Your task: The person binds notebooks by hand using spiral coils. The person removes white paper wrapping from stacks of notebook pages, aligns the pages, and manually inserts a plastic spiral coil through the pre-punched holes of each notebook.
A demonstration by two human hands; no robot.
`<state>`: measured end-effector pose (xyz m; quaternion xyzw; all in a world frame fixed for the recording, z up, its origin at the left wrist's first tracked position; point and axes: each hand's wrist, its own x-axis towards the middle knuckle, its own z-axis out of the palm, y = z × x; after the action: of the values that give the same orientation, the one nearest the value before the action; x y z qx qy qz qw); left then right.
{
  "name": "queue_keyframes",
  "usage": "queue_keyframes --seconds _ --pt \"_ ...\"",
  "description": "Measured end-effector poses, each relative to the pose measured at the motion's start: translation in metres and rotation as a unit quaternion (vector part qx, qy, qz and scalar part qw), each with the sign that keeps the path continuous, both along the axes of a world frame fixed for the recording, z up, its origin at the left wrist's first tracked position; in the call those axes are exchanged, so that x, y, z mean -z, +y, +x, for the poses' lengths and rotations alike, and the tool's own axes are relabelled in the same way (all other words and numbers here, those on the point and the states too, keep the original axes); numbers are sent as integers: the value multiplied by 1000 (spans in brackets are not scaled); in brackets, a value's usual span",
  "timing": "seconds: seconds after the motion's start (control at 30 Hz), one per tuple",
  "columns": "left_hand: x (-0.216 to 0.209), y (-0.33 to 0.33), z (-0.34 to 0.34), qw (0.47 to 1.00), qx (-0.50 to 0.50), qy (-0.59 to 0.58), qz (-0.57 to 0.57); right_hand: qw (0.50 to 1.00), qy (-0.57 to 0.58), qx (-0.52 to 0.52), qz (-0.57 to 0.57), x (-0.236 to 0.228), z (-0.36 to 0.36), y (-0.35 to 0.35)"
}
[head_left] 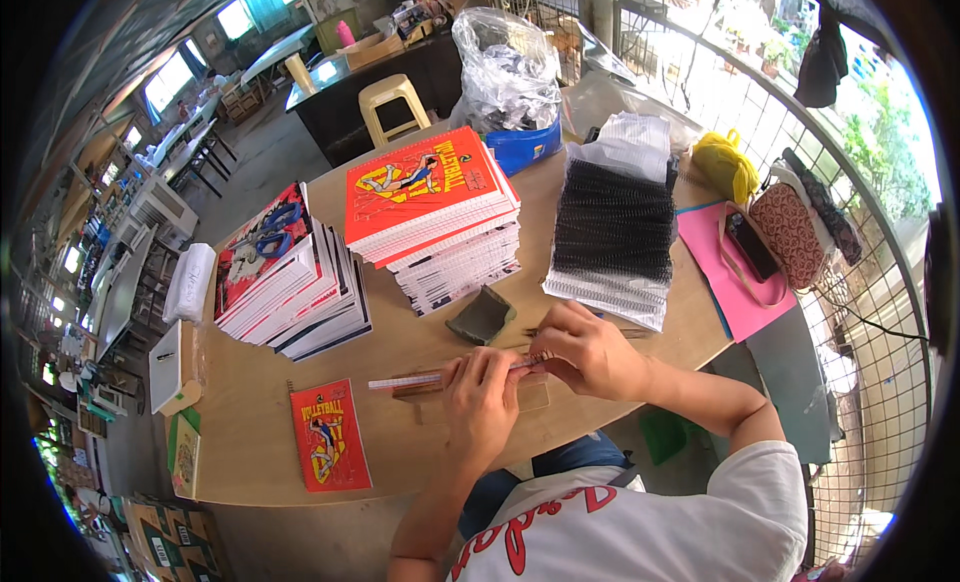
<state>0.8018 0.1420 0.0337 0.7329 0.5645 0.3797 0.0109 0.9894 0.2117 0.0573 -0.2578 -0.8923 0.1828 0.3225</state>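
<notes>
The narrow white paper bundle (400, 383), seen on its edge, is in the two hands, above the near side of the tabletop (240, 412). Its long axis goes from nine o'clock to almost three o'clock, the right end being slightly higher in view. The free end points to nine o'clock, and the left hand (481, 407) is the nearer one to it. This hand is closed around the middle part; the right hand (590, 354) pinches at the right end, but what exactly is between its fingertips I cannot tell. Under the bundle lies a wooden piece (430, 414). From the hands, a grey-green tray (481, 316) is near at eleven o'clock, black coils (613, 217) at one, stacked red notebooks (430, 182) at eleven, farther, and a single red notebook (332, 437) at eight.
</notes>
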Motion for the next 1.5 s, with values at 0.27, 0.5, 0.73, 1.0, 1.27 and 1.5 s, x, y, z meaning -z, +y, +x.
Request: queue_keyframes --seconds 0.27,0.5,0.73,1.0,1.27,1.5 --pt "-7 -8 11 997 65 52 2 969 -236 -4 -74 18 -51 91" --pt "-8 -1 11 999 34 21 -15 942 -328 -29 -63 49 -89 105" --pt "-13 1 4 997 56 20 -44 937 -131 -162 -281 0 19 103" --pt "-14 -3 -3 998 16 38 -38 881 -187 -243 -361 4 18 96" --pt "-6 -5 -4 999 21 40 -6 781 -25 -401 -478 24 13 104" --pt "-2 -1 -4 999 20 -43 -6 841 -106 -304 -435 -1 13 93"
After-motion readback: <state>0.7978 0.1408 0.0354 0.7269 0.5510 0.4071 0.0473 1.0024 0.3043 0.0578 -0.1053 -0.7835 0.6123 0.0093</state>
